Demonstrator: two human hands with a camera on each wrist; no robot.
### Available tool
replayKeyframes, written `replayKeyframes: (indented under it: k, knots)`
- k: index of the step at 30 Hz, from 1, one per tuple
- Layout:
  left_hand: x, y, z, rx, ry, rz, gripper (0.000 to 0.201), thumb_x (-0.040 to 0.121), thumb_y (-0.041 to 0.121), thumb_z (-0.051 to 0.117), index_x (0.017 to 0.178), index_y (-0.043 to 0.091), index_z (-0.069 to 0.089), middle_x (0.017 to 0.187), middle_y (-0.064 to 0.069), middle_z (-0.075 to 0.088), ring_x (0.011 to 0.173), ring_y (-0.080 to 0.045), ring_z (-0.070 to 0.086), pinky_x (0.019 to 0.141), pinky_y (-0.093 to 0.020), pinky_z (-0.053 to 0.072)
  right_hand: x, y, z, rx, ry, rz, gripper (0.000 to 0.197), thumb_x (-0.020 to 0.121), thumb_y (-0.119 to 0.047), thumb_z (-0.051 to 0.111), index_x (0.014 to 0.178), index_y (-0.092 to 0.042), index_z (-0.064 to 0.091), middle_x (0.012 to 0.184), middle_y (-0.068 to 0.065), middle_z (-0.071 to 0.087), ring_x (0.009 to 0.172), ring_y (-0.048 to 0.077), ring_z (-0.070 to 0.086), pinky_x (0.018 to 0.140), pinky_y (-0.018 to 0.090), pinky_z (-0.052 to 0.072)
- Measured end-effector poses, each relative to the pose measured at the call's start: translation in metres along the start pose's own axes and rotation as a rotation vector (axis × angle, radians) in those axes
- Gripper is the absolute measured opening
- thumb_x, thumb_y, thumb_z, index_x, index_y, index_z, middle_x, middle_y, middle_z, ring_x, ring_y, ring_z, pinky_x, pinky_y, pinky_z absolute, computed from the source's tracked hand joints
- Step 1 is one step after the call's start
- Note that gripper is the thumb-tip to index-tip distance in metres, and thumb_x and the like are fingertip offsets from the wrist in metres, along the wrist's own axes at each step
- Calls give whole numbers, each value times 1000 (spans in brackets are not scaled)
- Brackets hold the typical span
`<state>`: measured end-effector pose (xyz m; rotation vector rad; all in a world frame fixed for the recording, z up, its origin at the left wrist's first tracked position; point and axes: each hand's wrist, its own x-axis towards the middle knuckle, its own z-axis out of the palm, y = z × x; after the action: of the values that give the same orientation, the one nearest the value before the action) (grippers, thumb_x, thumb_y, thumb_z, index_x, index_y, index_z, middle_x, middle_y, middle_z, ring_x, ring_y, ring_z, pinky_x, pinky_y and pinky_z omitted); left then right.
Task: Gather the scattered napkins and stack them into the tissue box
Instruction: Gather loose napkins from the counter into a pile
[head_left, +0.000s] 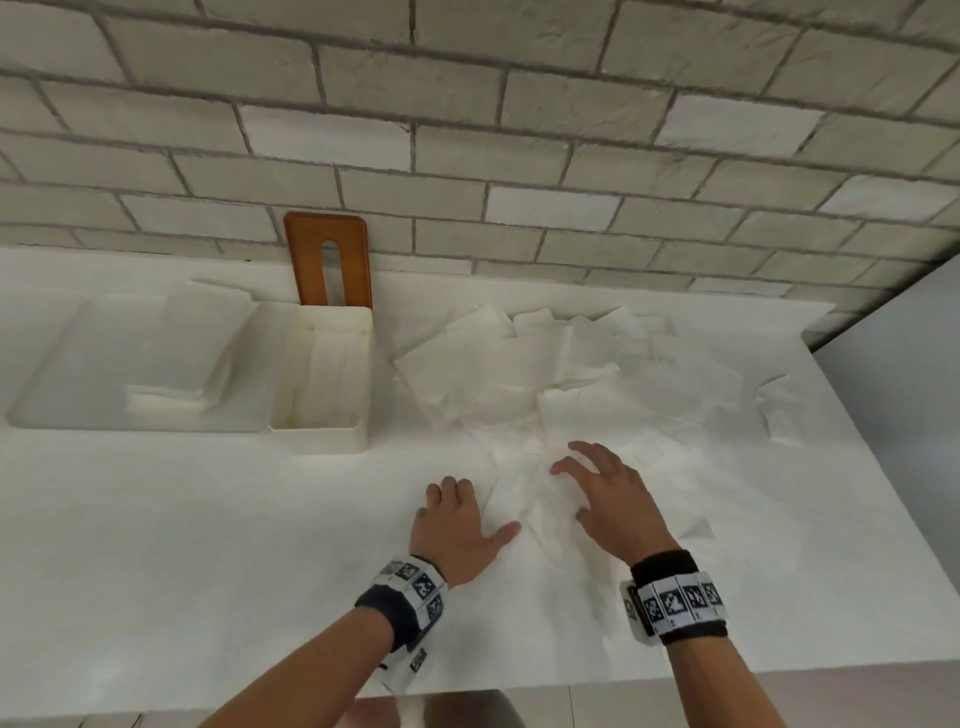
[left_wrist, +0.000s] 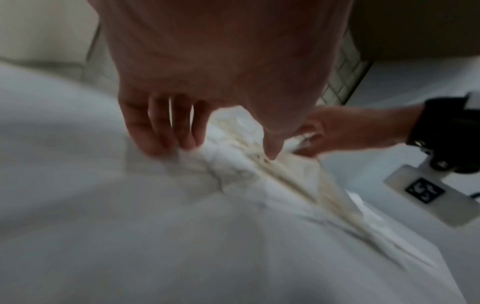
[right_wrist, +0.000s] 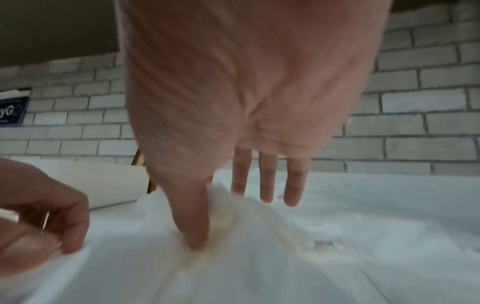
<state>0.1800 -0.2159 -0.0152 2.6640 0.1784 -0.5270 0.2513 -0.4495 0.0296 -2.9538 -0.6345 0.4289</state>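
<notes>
Brick wall (head_left: 519, 130) backs wooden lid (head_left: 327, 260), tissue box (head_left: 322, 415), napkins (head_left: 571, 384).

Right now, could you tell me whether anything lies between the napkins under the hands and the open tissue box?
Nothing visible does. The napkins lie under both hands, and only bare counter separates them from the box to the left. Its wooden lid leans against the wall behind it, so the top is open.

Soft, even light is washing the white bench (head_left: 208, 545) pale; brick courses are bowing at the head view's edges; both wrist views are smearing with blur.
</notes>
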Motion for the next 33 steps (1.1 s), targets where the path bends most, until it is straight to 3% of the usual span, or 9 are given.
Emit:
replayKeyframes:
  k: [3,5,7,9,13,17,24,29,33]
  knots:
    - [4,24,31,37,74,-28,65,97,66,51,135,13,45,136,-7,39,128,-31,38,104,-42,41,13,13,16,104,128,14,25,95,-35,77,119,-31,73,145,-10,62,134,18,59,108,42,47]
    - [10,28,37,-85,98,18,34,102,45,57,120,17,52,125,-3,46,121,-29,44,98,-36,42,22,13,17,296,235,50,23,101,-46,69,112,-27,76,123,-9,73,110,15,68,95,41,54]
    - [15,21,33,-312,136,52,12,101,23,61,98,23,49,101,3,57,98,-24,56,75,-26,42,27,10,8,530,349,103,25,105,-47,63,96,-27,73,97,-13,74,87,5,66,82,34,52]
    - [17,8,18,-528,213,28,21,101,19,67,95,23,48,85,8,61,73,-18,60,58,-17,39,29,5,-7,714,452,151,32,108,-47,59,93,-20,70,89,-17,67,81,2,60,82,29,48]
    - [12,-24,-31,-685,438,-17,17,96,20,78,100,19,62,77,8,69,69,-7,66,60,-8,43,25,-10,-40,983,554,118,34,110,-40,58,85,-18,61,81,-11,56,76,5,50,74,20,41]
    - [6,-42,-76,-671,557,57,11,93,24,82,94,25,71,86,19,73,85,4,66,68,-6,44,14,-23,-71,984,637,-1,14,108,-30,65,111,-22,76,106,-16,76,103,3,69,86,14,48]
    - [0,-32,-124,-917,592,99,15,87,33,88,95,24,79,94,8,80,94,-17,75,89,-36,59,25,-28,-80,978,592,-18,21,92,-27,85,96,-25,64,98,-22,71,99,0,67,83,10,46]
    - [-2,-20,-137,-1017,582,92,15,93,32,82,100,20,81,97,6,82,96,-17,77,90,-39,61,52,-20,-46,758,423,13,24,96,-34,80,115,-29,66,114,-17,71,108,11,69,87,26,51]
    - [-7,-11,-144,-1120,632,95,12,98,27,75,100,17,81,96,0,81,96,-21,76,85,-35,58,34,-64,-45,1182,461,-128,28,104,-36,70,125,-21,59,133,-10,67,125,15,66,105,37,52]
